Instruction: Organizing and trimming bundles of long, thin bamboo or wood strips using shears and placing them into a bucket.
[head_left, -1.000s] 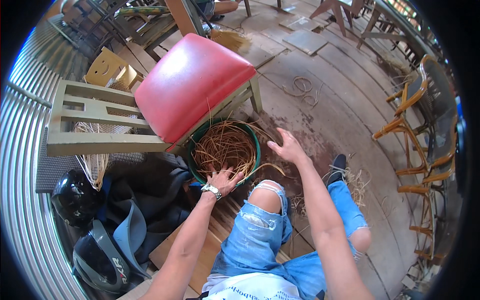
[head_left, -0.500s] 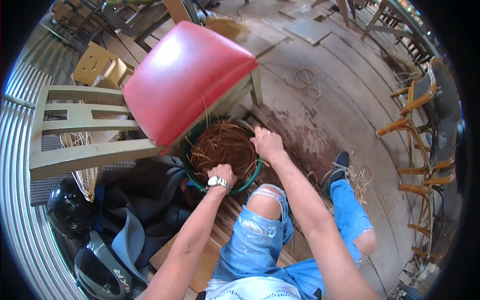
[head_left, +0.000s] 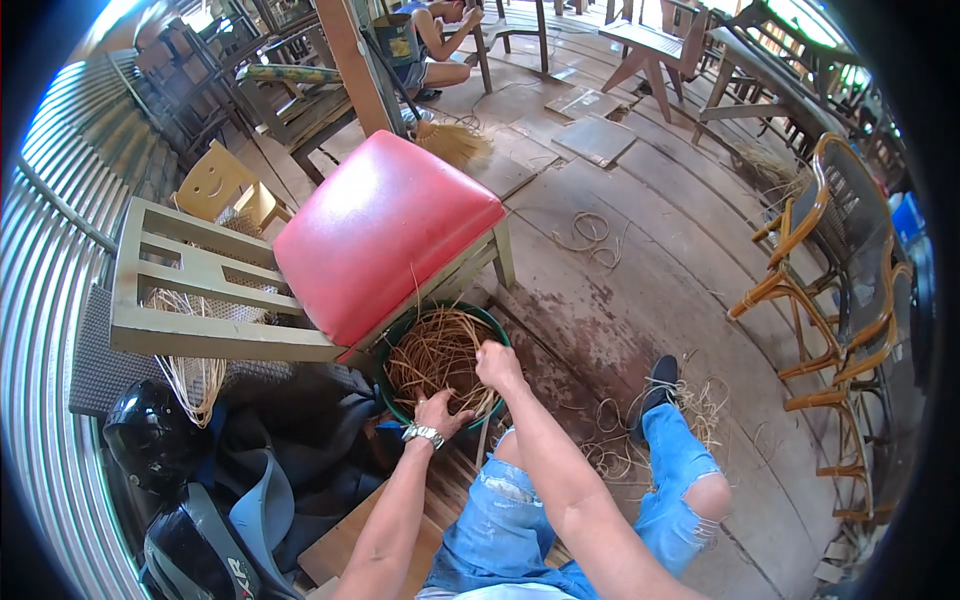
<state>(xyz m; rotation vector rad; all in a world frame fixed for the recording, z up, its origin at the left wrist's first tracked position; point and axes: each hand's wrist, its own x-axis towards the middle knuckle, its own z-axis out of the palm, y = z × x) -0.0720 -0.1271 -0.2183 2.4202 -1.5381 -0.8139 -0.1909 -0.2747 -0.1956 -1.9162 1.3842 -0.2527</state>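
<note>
A round green tub (head_left: 503,330) stands before me, heaped with thin brown rattan strips (head_left: 432,345). My right hand (head_left: 497,366) is closed over the tub's right side, and a pale strip runs down from near its fingers toward my knee. At the near rim lies my left hand (head_left: 440,412), a metal watch on its wrist. Its thumb and fingers are apart, touching the strips at the tub's edge. Close behind the tub is a wooden chair with a red padded seat (head_left: 385,235), its slatted back to the left.
Black helmet (head_left: 150,435) and dark cloth (head_left: 300,440) lie at left, beside a corrugated metal wall (head_left: 50,300). Rattan-framed chairs (head_left: 840,250) line the right. Loose strips (head_left: 590,235) lie on the plank floor. Far back, a person (head_left: 440,45) crouches near a broom (head_left: 455,145).
My view has tilted up, showing more of the far room. My left hand has opened from a closed shape, and my right hand has come inward from the tub's right rim over the strips.
</note>
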